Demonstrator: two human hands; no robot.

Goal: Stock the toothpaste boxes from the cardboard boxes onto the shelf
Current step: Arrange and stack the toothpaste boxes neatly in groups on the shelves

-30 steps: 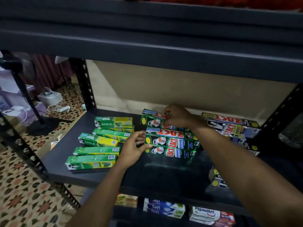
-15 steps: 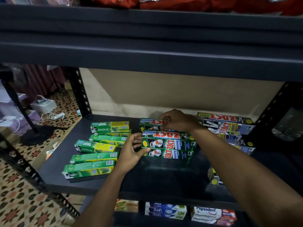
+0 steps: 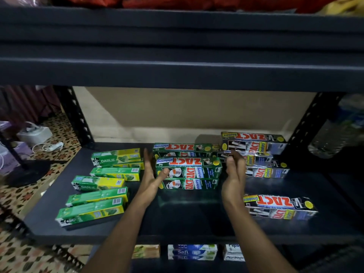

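Observation:
On the dark shelf board (image 3: 187,219) a stack of green ZACT whitening boxes (image 3: 189,171) stands in the middle. My left hand (image 3: 150,179) is at its left end with fingers straight, thumb near the front box. At the right end of the stack, my right hand (image 3: 234,174) has its fingers straight too. Neither hand grips a box. Several green and yellow Darlie boxes (image 3: 98,186) lie to the left. Black ZACT smokers boxes (image 3: 256,152) are stacked at the right rear, and one more ZACT smokers box (image 3: 279,206) lies near the front right.
The upper shelf beam (image 3: 177,75) hangs low over the opening. Perforated uprights (image 3: 75,115) frame both sides. The lower shelf (image 3: 192,252) holds more toothpaste boxes. A patterned floor with cables and a white box (image 3: 34,134) is at the left.
My right hand has let go of the rear green ZACT box and come to the stack's right end. My left hand has straightened at the left end. The camera has tilted up slightly.

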